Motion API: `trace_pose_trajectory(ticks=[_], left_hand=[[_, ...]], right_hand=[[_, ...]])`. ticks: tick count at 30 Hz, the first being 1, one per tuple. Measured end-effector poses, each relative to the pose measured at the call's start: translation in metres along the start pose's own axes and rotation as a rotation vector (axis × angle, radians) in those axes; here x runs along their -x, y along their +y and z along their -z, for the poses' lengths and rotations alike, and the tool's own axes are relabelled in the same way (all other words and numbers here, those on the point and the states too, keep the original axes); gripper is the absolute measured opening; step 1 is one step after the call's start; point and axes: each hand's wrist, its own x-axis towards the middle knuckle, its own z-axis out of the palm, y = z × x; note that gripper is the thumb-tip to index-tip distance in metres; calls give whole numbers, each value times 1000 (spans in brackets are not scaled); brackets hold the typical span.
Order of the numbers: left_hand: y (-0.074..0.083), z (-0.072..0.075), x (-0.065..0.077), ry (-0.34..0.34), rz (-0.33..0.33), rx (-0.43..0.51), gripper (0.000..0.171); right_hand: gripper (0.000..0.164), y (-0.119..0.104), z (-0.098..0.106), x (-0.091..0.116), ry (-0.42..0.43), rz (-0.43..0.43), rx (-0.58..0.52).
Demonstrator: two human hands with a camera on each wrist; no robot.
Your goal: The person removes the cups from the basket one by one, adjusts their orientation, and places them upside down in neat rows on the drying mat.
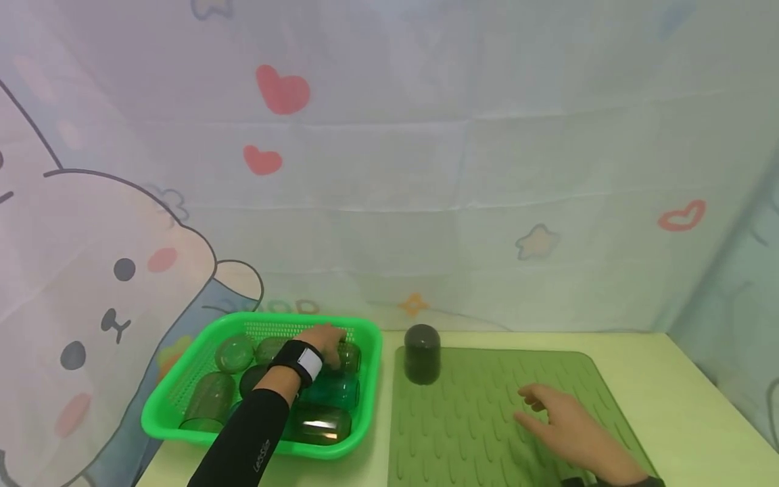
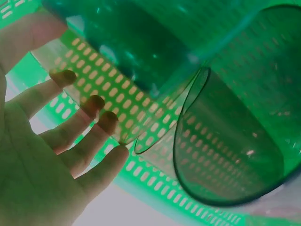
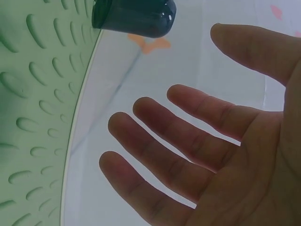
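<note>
My left hand [image 1: 325,343] reaches into the back right of the green basket [image 1: 375,379]. It holds a pale, see-through glass [image 2: 113,94] lying there, thumb on one side and fingertips on the other; part of the thumb shows behind teal glass. Beside it lie a teal glass [image 1: 331,392] and a dark glass [image 2: 225,155]. My right hand [image 1: 562,426] hovers above the green mat [image 1: 475,412], fingers loosely bent and holding nothing. A dark grey glass [image 1: 422,355] stands upside down at the mat's back left corner, away from that hand.
Several more tinted glasses lie in the basket, among them a greenish one [image 1: 209,399] at the left and a dark one [image 1: 319,424] at the front. Basket and mat sit side by side on a pale yellow table [image 1: 688,385]. A printed curtain [image 1: 487,169] hangs behind.
</note>
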Motion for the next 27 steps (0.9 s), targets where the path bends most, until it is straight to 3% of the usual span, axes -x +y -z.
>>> trace_pose_trajectory(ticks=[8, 14, 20, 27], left_hand=[[2, 4, 5, 9, -12, -67, 58], [4, 7, 10, 22, -67, -81, 53], [0, 3, 6, 29, -100, -137, 64], [-2, 1, 2, 94, -151, -210, 65]], right_hand=[[51, -3, 5, -3, -55, -59, -30], [49, -5, 3, 0, -35, -37, -31], [49, -1, 0, 0, -26, -31, -29], [47, 0, 0, -2, -18, -4, -1]])
